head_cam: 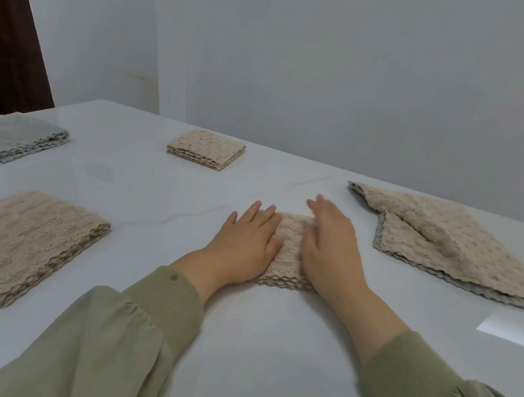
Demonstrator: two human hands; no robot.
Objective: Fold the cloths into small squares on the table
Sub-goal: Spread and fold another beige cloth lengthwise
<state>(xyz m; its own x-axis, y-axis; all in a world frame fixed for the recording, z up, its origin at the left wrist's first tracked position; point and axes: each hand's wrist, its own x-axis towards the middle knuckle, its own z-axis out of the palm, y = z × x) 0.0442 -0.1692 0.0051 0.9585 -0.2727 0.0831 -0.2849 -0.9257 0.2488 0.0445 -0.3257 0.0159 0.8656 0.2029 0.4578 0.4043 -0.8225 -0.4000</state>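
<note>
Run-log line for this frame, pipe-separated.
phase: flattening fold | left hand: flat on centre cloth | right hand: flat on same cloth | pending: loose cloths at right

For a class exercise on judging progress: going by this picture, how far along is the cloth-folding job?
Looks done: three folded cloths on the table: the grey cloth far left, the far beige cloth, the near beige cloth at left. In hand: left hand and right hand press flat on the small beige cloth between them. Left: the loose pile at right, not yet folded.
</note>
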